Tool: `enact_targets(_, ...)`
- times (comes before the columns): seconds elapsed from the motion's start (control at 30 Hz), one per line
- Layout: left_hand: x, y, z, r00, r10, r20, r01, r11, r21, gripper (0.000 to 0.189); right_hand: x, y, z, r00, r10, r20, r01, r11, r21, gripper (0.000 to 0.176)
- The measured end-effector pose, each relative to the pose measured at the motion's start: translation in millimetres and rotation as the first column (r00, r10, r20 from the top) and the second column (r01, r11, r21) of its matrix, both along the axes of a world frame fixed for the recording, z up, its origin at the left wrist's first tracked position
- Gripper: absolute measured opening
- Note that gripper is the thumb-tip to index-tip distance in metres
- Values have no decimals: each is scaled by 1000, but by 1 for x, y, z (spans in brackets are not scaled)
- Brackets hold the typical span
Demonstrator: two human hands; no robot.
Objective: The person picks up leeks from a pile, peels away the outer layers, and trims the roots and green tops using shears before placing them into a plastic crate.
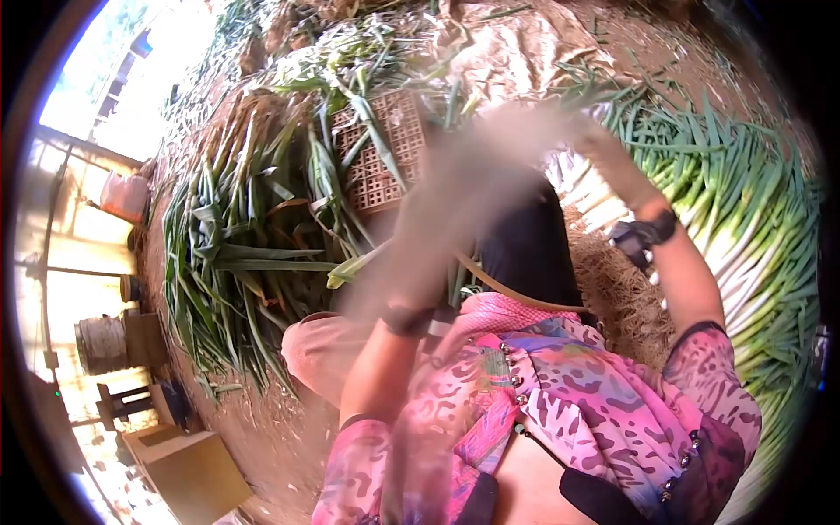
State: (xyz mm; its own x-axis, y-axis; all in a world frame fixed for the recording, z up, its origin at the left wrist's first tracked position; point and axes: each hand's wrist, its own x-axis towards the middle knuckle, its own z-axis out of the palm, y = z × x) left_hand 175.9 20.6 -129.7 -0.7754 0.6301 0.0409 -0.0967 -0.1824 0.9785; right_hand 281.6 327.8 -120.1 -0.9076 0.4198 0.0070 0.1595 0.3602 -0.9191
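My left hand [424,232] is smeared by fast motion in front of my lap, with a dark band at the wrist. Its fingers cannot be made out, nor whether anything is in them. A pale blurred streak runs from it up toward my right hand [608,157], which is stretched forward near the white ends of the leeks [713,214] on the right. The fingers of that hand are blurred too. A dark band circles its wrist. Nearest my left hand, untrimmed leeks [236,227] with long green leaves lie in a heap beside a brown plastic crate [385,149].
Trimmed leeks form a long row down the right side. A mass of cut roots [621,289] lies beside my dark-clad leg. A crumpled tan sheet [525,48] is ahead. Along the left stand a cardboard box [197,477] and a round container [103,344].
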Motion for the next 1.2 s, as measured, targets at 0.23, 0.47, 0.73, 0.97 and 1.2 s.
enact_targets(0.23, 3, -36, -14, 963, -123, -240, 98, 989, -114, 44, -155, -117, -20, 793, 602, 90, -608, 791, 63, 57)
enact_targets(0.47, -18, -71, 12, 939, -201, -280, 136, 963, -234, 51, -188, -166, -2, 816, 517, -258, -544, 838, -41, 23)
enact_targets(0.73, -107, -107, -16, 691, -64, 720, -171, 953, 249, 49, -197, -261, -25, 822, 485, -300, -537, 835, -122, 47)
enact_targets(0.97, -164, -158, -39, 668, -254, 700, -311, 759, 572, 32, -238, -267, -62, 779, 396, -486, -296, 916, 272, 39)
enact_targets(1.2, -141, -187, -4, 687, 199, 699, -232, 972, -48, 38, -229, -219, -216, 593, 672, 443, -802, 546, 243, 48)
